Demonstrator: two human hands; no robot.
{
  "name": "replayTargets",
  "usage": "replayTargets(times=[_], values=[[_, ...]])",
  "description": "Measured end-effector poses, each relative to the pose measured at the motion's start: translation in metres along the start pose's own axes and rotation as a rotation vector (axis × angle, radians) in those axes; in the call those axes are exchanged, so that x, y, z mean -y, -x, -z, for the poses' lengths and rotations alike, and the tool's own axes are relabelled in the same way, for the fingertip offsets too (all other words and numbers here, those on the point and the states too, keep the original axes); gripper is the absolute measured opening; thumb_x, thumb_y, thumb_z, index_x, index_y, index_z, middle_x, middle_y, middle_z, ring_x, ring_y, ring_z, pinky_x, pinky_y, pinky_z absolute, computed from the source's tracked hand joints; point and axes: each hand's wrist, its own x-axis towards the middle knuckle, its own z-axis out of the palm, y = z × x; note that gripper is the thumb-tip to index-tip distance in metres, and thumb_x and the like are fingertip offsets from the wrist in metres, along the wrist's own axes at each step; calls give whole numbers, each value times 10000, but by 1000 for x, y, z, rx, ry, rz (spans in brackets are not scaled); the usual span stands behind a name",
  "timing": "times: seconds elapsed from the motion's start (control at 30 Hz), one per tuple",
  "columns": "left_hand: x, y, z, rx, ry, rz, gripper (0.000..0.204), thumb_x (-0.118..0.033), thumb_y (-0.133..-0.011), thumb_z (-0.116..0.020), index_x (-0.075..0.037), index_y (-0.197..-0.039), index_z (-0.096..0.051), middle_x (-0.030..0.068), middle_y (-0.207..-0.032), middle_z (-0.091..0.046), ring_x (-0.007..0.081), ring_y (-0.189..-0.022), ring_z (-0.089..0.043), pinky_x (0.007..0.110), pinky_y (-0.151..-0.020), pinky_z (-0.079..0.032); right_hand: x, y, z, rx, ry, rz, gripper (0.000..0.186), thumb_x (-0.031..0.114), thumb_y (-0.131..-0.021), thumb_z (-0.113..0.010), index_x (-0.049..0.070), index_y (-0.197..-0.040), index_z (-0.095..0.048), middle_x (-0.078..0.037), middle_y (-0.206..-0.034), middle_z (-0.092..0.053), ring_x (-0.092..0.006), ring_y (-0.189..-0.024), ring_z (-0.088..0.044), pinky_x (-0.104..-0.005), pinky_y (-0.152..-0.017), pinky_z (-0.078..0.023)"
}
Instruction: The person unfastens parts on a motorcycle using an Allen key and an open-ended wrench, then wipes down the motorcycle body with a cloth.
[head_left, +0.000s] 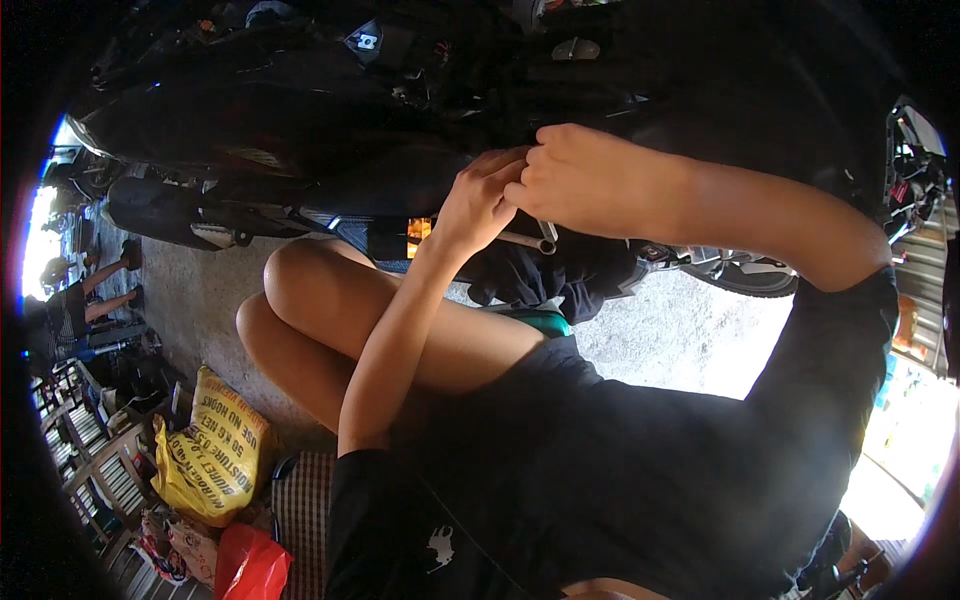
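Both my hands meet at the side of a dark motorcycle [360, 140]. My left hand [478, 205] has its fingers curled in against the bike, their tips hidden behind my right hand. My right hand [568, 175] is closed beside it, fingers bent and touching the left one. What either hand grips is hidden between them. Just under the hands a metal bar with a round, ring-like end [547, 246] sticks out; whether a hand holds it, I cannot tell. Dark cloth [560, 285] lies below the bar, next to a green object [545, 321].
My bent knees [300, 285] are close to the bike. At the lower left stand a yellow sack [215, 455], a red plastic bag [250, 562] and a wooden rack [105, 455]. A person's legs [112, 290] show at the far left. A wheel [745, 278] is at right.
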Motion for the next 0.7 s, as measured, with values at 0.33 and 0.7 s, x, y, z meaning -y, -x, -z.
replayTargets(times=[0.33,0.7], values=[[2,-2,-7,-16,-52,-116,299,-29,-702,-689,-67,-996,-647,93,-1124,-645,309,-1064,-603,406,-926,-490,9,5,1,55,189,117,128,168,-758,-676,119,-647,-638,1,-610,-628,-160,-611,-602,-278,-709,-389],[-1,-8,-6,38,-180,-189,332,44,-645,-710,-87,-940,-633,50,-1089,-614,267,-1018,-599,389,-923,-472,8,2,11,272,-72,231,234,321,-718,-727,116,-621,-672,15,-606,-625,-169,-658,-588,-316,-721,-400]])
